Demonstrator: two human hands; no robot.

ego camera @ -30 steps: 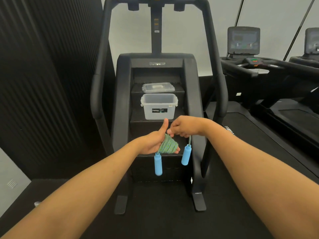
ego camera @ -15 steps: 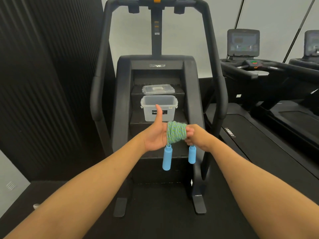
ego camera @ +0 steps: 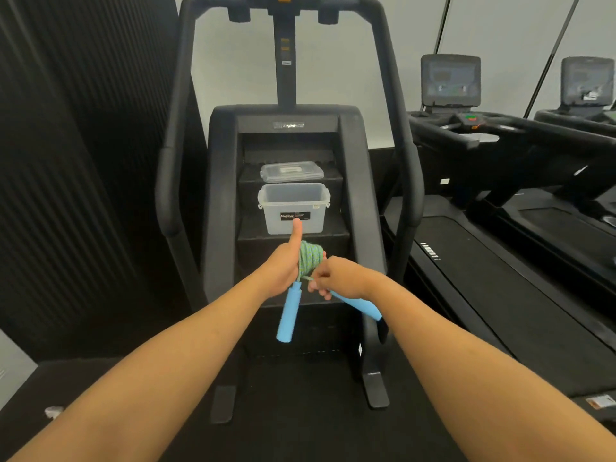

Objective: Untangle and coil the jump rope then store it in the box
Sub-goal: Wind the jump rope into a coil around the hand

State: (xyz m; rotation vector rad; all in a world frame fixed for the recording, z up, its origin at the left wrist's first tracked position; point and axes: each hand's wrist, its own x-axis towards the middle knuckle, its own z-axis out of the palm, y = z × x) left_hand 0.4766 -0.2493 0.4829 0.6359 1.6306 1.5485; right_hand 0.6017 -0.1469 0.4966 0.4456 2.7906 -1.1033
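The green jump rope [ego camera: 310, 258] is wound in a thick coil around the fingers of my left hand [ego camera: 283, 268], whose thumb points up. One blue handle [ego camera: 288, 313] hangs below that hand. My right hand [ego camera: 336, 278] pinches the rope's free end just below the coil, and the second blue handle [ego camera: 361, 306] slants out under its wrist. The clear plastic box [ego camera: 293, 208] stands open on a step of the stair climber, just beyond my hands. Its lid [ego camera: 291, 171] lies on the step above.
The black stair climber [ego camera: 226, 195] with tall side rails frames the steps. Treadmills [ego camera: 500, 261] stand to the right. A dark ribbed wall [ego camera: 66, 161] fills the left. Black floor mat lies below.
My right hand dropped from the coil's right side to below it, pulling the rope end and tilting the second handle outward. The first handle swung left.
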